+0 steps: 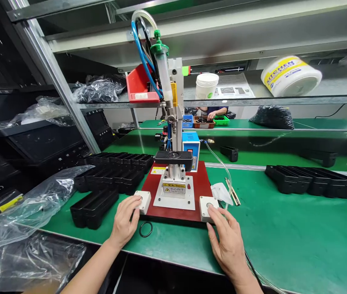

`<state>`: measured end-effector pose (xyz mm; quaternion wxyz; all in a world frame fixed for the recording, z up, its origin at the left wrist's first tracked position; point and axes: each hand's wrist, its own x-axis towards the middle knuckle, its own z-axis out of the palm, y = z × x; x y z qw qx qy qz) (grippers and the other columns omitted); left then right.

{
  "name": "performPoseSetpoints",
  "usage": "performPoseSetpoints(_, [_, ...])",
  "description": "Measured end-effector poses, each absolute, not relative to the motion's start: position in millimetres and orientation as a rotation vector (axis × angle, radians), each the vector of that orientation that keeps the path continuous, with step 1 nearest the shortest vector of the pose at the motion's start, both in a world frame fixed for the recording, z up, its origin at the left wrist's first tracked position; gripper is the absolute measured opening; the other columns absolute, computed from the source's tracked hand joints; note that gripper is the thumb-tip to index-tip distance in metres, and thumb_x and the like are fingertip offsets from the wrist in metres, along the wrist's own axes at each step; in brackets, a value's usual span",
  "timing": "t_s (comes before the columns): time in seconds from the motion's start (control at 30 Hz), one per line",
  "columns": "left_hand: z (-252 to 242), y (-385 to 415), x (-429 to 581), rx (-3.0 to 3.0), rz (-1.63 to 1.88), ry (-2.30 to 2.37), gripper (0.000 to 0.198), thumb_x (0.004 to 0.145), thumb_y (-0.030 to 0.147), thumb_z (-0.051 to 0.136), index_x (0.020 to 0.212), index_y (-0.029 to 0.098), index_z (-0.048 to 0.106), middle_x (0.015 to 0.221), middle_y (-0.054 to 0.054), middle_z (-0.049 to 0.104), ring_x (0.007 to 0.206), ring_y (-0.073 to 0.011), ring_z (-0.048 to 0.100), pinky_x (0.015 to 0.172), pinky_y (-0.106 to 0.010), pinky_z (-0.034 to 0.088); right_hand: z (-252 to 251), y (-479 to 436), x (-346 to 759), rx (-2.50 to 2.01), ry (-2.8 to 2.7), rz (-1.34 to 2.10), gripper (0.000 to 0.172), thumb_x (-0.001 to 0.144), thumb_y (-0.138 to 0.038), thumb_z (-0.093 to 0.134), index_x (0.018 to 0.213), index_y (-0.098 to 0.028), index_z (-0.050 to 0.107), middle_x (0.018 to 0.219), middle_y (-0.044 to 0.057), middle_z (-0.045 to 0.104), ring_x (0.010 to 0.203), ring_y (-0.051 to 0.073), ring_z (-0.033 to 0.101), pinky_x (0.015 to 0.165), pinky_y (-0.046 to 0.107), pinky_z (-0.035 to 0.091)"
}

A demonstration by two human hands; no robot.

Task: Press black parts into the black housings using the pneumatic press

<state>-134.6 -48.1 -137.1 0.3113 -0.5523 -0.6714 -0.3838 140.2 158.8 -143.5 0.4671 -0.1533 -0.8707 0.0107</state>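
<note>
My left hand rests its fingertips on the white button box at the left front of a red machine base. On the other side, my right hand lays its fingers on the button of the right white box. Neither hand grips anything; the fingers are stretched out. Between them stands a bench press with a clear syringe tube above. A black ribbed part sits on its metal post. Near my left hand lies a black ring on the green bench.
Several black housings stand in rows at left, more housings at right. Tweezers and a white tissue lie right of the base. A plastic bag hangs over the left edge. Behind the shelf, another person's hand reaches into bins.
</note>
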Motion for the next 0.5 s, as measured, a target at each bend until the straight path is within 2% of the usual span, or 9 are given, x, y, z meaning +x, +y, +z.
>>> performPoseSetpoints(0.2, [-138.2, -46.6, -134.3, -1.389, -0.996, -1.759, 0.032, 0.089, 0.010, 0.052, 0.119, 0.020, 0.053, 0.108, -0.009, 0.067, 0.107, -0.0251, 0.060, 0.091, -0.043, 0.047, -138.7, 157.4, 135.6, -0.421, -2.095, 0.062, 0.035, 0.095, -0.024, 0.050, 0.130, -0.018, 0.049, 0.119, 0.010, 0.063, 0.113, 0.027, 0.052, 0.089, 0.043, 0.044])
performPoseSetpoints(0.4, [-126.7, -41.9, -137.6, -1.357, -0.916, -1.775, 0.018, 0.090, 0.016, 0.051, 0.107, 0.018, 0.055, 0.096, -0.008, 0.066, 0.096, -0.0246, 0.061, 0.087, -0.042, 0.043, -128.3, 161.7, 115.5, -0.478, -1.980, 0.141, 0.010, 0.094, -0.024, 0.053, 0.102, -0.019, 0.057, 0.090, 0.006, 0.064, 0.097, 0.025, 0.057, 0.082, 0.041, 0.043])
performPoseSetpoints(0.5, [-130.0, -39.8, -140.4, -1.407, -0.994, -1.778, 0.021, 0.090, 0.015, 0.050, 0.109, 0.018, 0.054, 0.097, -0.007, 0.065, 0.096, -0.0227, 0.061, 0.087, -0.040, 0.044, -128.9, 160.9, 111.8, -0.467, -1.893, 0.282, 0.009, 0.093, -0.020, 0.052, 0.100, -0.021, 0.058, 0.091, 0.005, 0.063, 0.092, 0.022, 0.057, 0.078, 0.037, 0.046])
